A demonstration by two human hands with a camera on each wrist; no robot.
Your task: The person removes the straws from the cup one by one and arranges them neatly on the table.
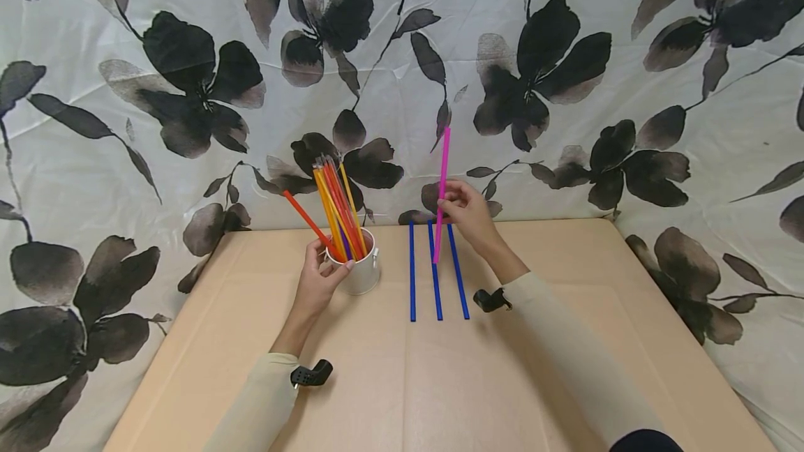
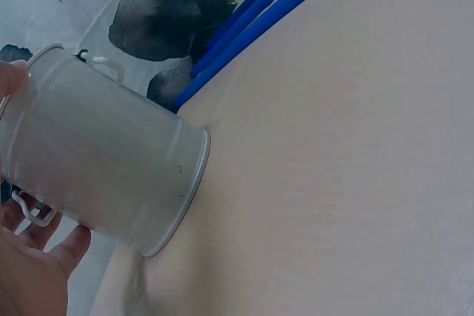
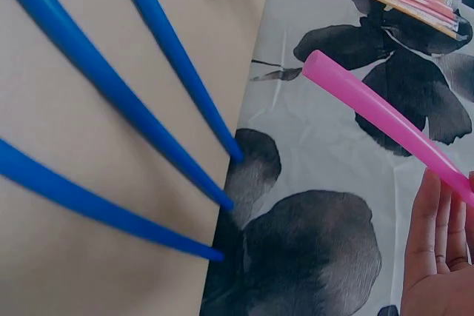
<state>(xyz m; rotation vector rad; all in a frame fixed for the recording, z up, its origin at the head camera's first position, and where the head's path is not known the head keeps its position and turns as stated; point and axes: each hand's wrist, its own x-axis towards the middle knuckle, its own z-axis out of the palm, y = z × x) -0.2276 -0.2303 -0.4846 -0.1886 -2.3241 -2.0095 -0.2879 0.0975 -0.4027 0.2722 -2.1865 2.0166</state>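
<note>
My left hand [image 1: 316, 286] grips a small white metal bucket [image 1: 364, 277] near its rim, thumb at the front and fingers along the left side. In the left wrist view the bucket [image 2: 104, 146] has small wire handles. Orange, yellow, red and purple straws [image 1: 344, 208] stand in it, and one red-orange straw [image 1: 303, 212] leans out to the left. A pink straw [image 1: 445, 159] is pinched upright in my right hand [image 1: 471, 215], its lower end overlapping the middle blue straw [image 1: 436, 291] in the head view. Three blue straws lie side by side right of the bucket.
The light wooden table [image 1: 377, 382] ends at a back edge just behind the blue straws. Behind it hangs a white cloth [image 1: 402, 89] with dark flower prints. Both wrists wear black cameras [image 1: 312, 373].
</note>
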